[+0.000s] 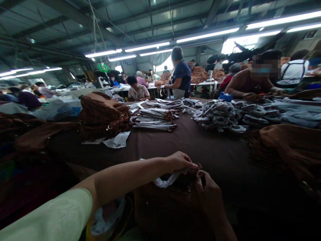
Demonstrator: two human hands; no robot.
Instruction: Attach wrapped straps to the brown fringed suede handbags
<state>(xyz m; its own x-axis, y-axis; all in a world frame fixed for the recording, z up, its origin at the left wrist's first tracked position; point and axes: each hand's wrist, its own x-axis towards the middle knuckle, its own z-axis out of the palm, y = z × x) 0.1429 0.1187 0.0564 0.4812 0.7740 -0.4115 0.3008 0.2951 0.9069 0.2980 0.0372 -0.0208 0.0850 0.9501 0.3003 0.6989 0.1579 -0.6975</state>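
Note:
At the near edge of the table, my left hand point(181, 162) reaches across and pinches the end of a bag strap wrapped in white paper. The wrapped strap point(165, 182) curves below that hand, and its brown tip point(199, 166) shows at my fingertips. My right hand point(207, 191) is closed just below, thumb and fingers pressed together at the same tip. Beneath both hands lies a dark brown bag point(160, 209), mostly in shadow. Small hardware at the joint is too dark to make out.
On the brown-covered table point(200, 140) lie a stack of wrapped straps point(155, 118), coiled wrapped straps point(218, 115), fringed brown bags point(102, 113) at left and more brown bags point(283, 144) at right. Co-workers, including a person in a dark top point(182, 75), are beyond.

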